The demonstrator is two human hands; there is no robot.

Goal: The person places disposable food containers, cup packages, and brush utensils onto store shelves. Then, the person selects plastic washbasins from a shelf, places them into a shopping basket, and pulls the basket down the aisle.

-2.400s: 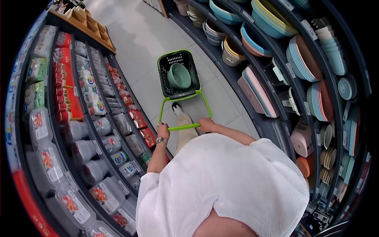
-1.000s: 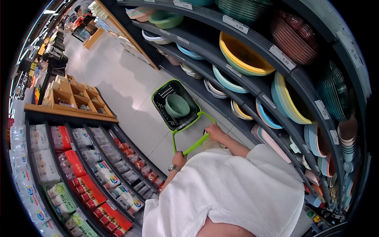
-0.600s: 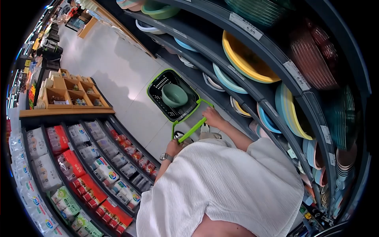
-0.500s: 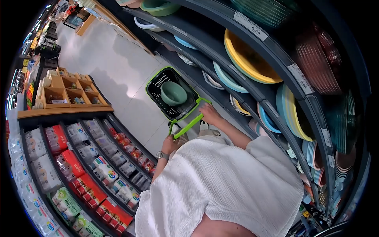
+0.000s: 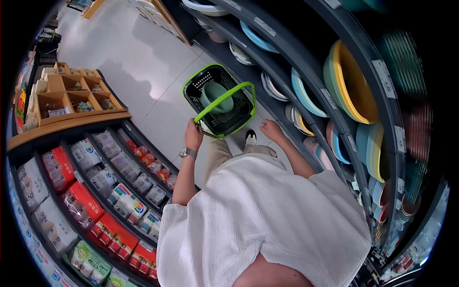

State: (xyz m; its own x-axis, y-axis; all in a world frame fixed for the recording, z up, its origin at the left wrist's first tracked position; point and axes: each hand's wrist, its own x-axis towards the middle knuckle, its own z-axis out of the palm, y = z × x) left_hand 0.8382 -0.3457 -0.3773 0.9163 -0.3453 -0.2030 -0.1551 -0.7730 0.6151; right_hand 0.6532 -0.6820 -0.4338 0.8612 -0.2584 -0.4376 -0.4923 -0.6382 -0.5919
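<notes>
My left hand (image 5: 193, 135), with a watch on the wrist, is wrapped round the near end of a green basket handle (image 5: 224, 98). The handle crosses above a black basket (image 5: 229, 125) with a green rim. Inside the basket lies a green bowl (image 5: 211, 92), partly covered by the handle. My right hand (image 5: 271, 129) is off the handle, to the right of the basket near the shelves, with its fingers curled in and nothing visible in them.
Shelves of plastic-wrapped goods (image 5: 114, 234) run along the left, ending at a wooden compartment display (image 5: 71, 107). On the right, dark shelves (image 5: 354, 62) hold stacked basins (image 5: 351, 83). Grey floor tiles (image 5: 158, 71) stretch ahead. My shoe (image 5: 250, 137) shows below the basket.
My right hand has let go of the handle and moved right. The handle has swung up over the basket, still in my left hand. The view has shifted along the aisle.
</notes>
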